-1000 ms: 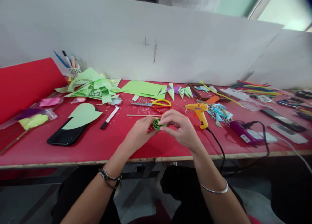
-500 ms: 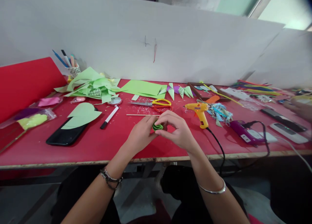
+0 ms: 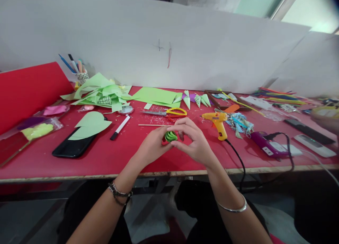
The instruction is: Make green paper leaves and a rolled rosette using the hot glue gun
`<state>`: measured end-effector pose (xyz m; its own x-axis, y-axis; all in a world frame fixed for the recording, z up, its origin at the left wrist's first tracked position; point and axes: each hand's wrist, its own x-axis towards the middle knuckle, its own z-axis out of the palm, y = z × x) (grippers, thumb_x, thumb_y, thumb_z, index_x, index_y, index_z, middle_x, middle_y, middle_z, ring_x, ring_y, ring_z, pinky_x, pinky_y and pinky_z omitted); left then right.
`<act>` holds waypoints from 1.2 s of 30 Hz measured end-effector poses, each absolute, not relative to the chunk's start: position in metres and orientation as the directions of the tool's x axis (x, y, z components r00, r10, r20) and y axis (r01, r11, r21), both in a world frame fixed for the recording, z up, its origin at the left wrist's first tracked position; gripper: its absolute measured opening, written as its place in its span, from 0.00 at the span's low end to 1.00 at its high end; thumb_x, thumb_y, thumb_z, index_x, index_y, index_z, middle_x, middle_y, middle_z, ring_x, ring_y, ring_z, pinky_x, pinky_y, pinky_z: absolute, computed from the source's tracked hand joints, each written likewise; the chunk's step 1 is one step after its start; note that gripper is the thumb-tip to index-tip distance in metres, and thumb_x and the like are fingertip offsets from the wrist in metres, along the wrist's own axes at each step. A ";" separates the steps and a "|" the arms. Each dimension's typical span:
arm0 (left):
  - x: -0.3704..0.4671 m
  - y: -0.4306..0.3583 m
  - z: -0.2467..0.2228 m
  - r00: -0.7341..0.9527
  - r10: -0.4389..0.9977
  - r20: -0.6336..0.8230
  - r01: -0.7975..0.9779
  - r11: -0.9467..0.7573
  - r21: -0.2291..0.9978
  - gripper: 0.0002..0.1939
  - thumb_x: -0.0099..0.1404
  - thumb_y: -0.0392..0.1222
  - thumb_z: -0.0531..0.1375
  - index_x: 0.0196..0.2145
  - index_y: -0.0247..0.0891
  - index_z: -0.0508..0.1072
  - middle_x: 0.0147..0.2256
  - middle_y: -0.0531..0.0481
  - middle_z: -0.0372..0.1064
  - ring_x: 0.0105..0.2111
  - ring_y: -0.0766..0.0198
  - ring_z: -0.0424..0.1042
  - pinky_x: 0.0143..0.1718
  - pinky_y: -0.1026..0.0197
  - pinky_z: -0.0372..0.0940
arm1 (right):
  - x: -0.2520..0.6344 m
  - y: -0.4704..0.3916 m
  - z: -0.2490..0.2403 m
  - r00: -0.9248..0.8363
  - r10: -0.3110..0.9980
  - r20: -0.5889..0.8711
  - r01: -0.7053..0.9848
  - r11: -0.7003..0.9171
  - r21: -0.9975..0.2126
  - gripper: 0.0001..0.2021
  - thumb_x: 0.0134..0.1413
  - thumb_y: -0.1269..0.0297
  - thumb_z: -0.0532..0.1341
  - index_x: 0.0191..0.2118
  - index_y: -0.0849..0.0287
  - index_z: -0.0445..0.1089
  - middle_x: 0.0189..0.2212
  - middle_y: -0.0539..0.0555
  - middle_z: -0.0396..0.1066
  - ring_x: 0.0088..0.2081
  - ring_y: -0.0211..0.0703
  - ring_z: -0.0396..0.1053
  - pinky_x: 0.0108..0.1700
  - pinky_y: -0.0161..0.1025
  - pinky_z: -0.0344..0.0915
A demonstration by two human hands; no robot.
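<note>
Between my two hands is a rolled green paper coil [image 3: 171, 136], its spiral layers facing me. My left hand [image 3: 153, 145] wraps round its left side. From the right, my right hand [image 3: 192, 139] closes on it with bent fingers and thumb. Just beyond my hands lie a thin stick [image 3: 152, 125] and a pair of scissors [image 3: 169, 112] with yellow handles. A yellow glue gun [image 3: 217, 123] rests to the right of my right hand. On the left, green paper leaf shapes [image 3: 91, 123] lie over a black phone [image 3: 72, 146], near a white marker [image 3: 120, 126].
A heap of green paper scraps [image 3: 103, 92] and a pen cup [image 3: 82, 76] stand at the back left. Small green paper cones [image 3: 197, 99] sit by the wall. To the right are a purple power strip [image 3: 267, 145] with a cable and a blurred hand of another person [image 3: 327, 118].
The green coil shows wider and looser between my hands, with more of its layers visible. My right-hand fingers have shifted slightly; the tools on the table lie as before.
</note>
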<state>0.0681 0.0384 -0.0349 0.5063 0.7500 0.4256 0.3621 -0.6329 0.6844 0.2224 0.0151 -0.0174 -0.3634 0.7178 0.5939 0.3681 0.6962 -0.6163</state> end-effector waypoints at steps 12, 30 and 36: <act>0.065 0.042 -0.035 0.499 0.751 0.432 0.365 -0.634 0.681 0.10 0.55 0.33 0.56 0.37 0.36 0.65 0.34 0.50 0.68 0.34 0.65 0.67 0.34 0.64 0.60 | 0.221 0.016 -0.017 -0.297 0.695 0.655 0.363 0.717 -0.595 0.05 0.48 0.64 0.59 0.33 0.57 0.67 0.31 0.52 0.65 0.28 0.36 0.62 0.30 0.37 0.63; 0.065 0.044 -0.042 0.480 0.731 0.485 0.536 -0.682 0.498 0.11 0.58 0.36 0.55 0.40 0.35 0.64 0.38 0.46 0.66 0.40 0.60 0.65 0.38 0.61 0.61 | 0.222 0.021 -0.026 -0.225 0.729 0.647 0.332 0.682 -0.652 0.05 0.46 0.66 0.61 0.30 0.58 0.64 0.29 0.51 0.63 0.28 0.34 0.61 0.29 0.35 0.62; 0.064 0.044 -0.043 0.488 0.740 0.462 0.533 -0.673 0.513 0.12 0.57 0.35 0.54 0.40 0.36 0.64 0.37 0.45 0.65 0.39 0.59 0.65 0.36 0.60 0.61 | 0.220 0.021 -0.028 -0.221 0.743 0.632 0.407 0.659 -0.632 0.07 0.46 0.65 0.61 0.29 0.59 0.62 0.29 0.50 0.62 0.25 0.33 0.58 0.27 0.33 0.59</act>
<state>0.0642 0.0436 -0.0430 0.4884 0.7400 0.4625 0.5330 -0.6726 0.5133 0.2202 0.0211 -0.0278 -0.2209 0.7428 0.6320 0.4071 0.6591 -0.6324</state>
